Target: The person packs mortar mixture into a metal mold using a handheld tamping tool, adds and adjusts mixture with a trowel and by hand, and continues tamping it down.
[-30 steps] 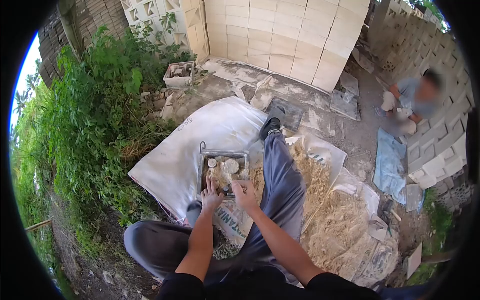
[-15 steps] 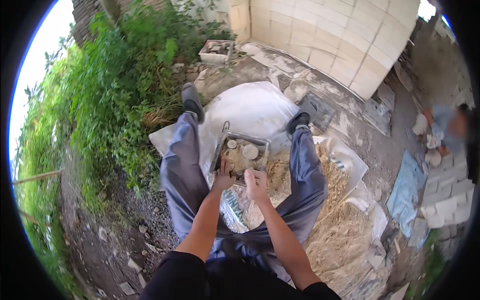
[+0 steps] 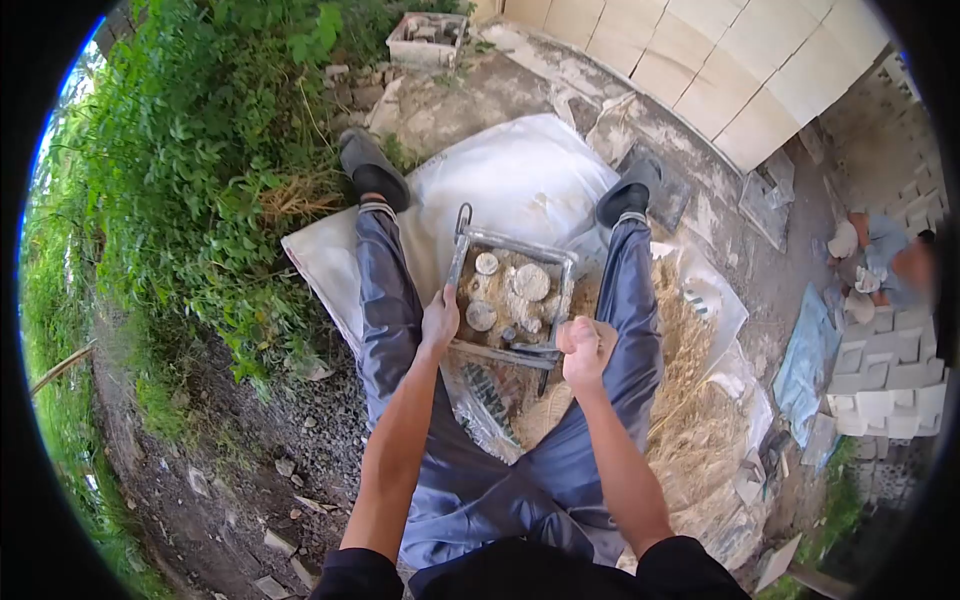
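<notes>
A rectangular metal frame (image 3: 515,244) lies on the white sack (image 3: 500,180) between my legs. Inside it are sandy material and several round pieces, among them a large pale disc (image 3: 531,282). My left hand (image 3: 440,318) is closed round the frame's left side, near the lower corner. At the lower right corner my right hand (image 3: 581,350) is closed in a fist beside a flat tan piece (image 3: 604,343), which it seems to grip. A dark bar (image 3: 530,347) lies along the frame's near edge.
Sand (image 3: 690,430) is heaped on sheeting to the right. Plants (image 3: 200,200) grow at the left. A bin of rubble (image 3: 427,40) stands at the back. Another person (image 3: 880,265) sits at the far right by a blue cloth (image 3: 805,360) and pale blocks (image 3: 890,370).
My left foot has swung outward to the left of the frame. My left hand has moved from inside the frame to its left side, and my right hand has shifted to the right.
</notes>
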Motion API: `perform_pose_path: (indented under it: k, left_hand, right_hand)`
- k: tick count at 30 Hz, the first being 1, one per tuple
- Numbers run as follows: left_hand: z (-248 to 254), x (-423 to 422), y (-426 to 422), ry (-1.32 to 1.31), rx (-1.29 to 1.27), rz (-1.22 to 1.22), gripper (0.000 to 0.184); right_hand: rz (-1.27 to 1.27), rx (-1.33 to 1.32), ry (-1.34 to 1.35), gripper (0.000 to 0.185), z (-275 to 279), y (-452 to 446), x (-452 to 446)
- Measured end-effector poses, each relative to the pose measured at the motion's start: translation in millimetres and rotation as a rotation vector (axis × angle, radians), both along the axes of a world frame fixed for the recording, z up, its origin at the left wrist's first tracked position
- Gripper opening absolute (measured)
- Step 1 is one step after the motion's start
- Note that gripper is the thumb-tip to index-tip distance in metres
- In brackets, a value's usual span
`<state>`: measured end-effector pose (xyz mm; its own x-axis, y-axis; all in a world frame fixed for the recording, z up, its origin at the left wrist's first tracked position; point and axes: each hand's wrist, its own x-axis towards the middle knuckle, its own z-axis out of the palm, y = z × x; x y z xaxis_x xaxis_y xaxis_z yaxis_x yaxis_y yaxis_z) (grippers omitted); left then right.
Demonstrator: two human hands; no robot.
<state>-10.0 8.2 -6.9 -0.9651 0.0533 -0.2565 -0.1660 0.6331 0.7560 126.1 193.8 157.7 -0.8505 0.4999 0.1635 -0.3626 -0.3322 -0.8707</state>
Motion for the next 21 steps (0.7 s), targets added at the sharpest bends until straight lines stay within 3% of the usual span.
perform_pose_path:
  k: [3, 5, 7, 8, 9, 12, 14, 17, 19, 21]
  left_hand:
    - [18.8, -8.6, 11.1, -0.094, -0.028, 0.024, 0.064]
    - [13.8, -13.8, 12.9, -0.133, -0.053, 0.059, 0.066]
    - [-9.2, -21.2, 3.7, -0.029, 0.115, -0.069, 0.065]
    - [-19.5, -30.2, 0.6, -0.011, 0.231, -0.125, 0.055]
    - [-16.8, -37.1, 0.6, -0.021, 0.230, -0.120, 0.055]
    - [0.2, -44.2, 5.8, -0.079, 0.558, -0.151, 0.039]
    - [-7.8, -51.5, 5.4, -0.046, 0.531, -0.168, 0.040]
    - [-2.4, -44.4, 1.7, -0.127, 0.539, -0.151, 0.039]
    - [-2.5, -42.8, 4.9, -0.214, 0.588, -0.121, 0.039]
    - [-8.4, -44.5, 6.0, 0.000, 0.533, -0.169, 0.039]
  right_hand:
    - [-0.066, 0.041, -0.139, 0.042, 28.4, -5.2, -8.2]
    - [-0.059, 0.004, -0.022, 0.046, 43.5, -5.6, -9.5]
    - [-0.060, 0.057, 0.020, 0.047, 38.6, -13.8, -13.9]
    - [-0.049, 0.102, -0.010, 0.048, 23.4, -22.7, -16.5]
    - [-0.040, 0.154, -0.030, 0.049, 10.6, -29.7, -22.0]
    - [-0.063, 0.061, -0.116, 0.049, 36.1, -31.0, -28.0]
    - [-0.100, 0.009, -0.026, 0.047, 49.9, -30.8, -30.9]
    - [-0.037, 0.136, 0.089, 0.047, 6.9, -50.1, -31.9]
    - [0.022, 0.223, -0.031, 0.046, 25.7, -50.1, -39.5]
    - [-0.021, 0.004, -0.165, 0.044, 47.8, -55.1, -47.9]
